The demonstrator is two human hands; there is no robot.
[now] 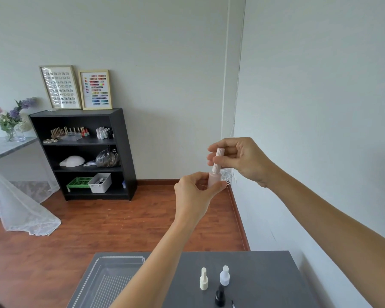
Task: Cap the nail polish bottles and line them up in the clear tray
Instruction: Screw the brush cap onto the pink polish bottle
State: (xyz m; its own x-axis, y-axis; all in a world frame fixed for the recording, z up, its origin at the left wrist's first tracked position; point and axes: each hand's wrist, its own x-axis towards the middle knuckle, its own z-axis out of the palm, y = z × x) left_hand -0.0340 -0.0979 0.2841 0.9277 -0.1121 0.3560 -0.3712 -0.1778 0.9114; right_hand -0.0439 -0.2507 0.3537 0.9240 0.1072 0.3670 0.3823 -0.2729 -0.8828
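- Two hands raised well above the grey table, both busy with one pink nail polish bottle.
- Left hand closed around the bottle's lower body, thumb and fingers pinching its sides, bottle held roughly upright.
- Right hand above it, thumb and fingertips pinched on the ribbed pink cap; remaining fingers curled in.
- Cap standing on the bottle's neck; whether fully seated or only resting there, cannot tell.
- Three more bottles standing on the table, near its front right part: a cream bottle, a pale white bottle just to its right, and a black bottle in front of and between them.
- Cream, white and black bottles each topped with a cap, upright and apart from one another.
- Thin dark stick lying just right of the black bottle, cut off by the lower edge.
- Clear tray on the left part of the table, partly crossed by the left forearm; ribbed floor visible, no bottle seen inside.
- Further back against the wall, a black shelf unit holding rows of small bottles, a white lamp, a green basket and a white bin.
- Two framed colour charts leaning on top of the shelf.
- Vase of flowers on a side counter at far left.
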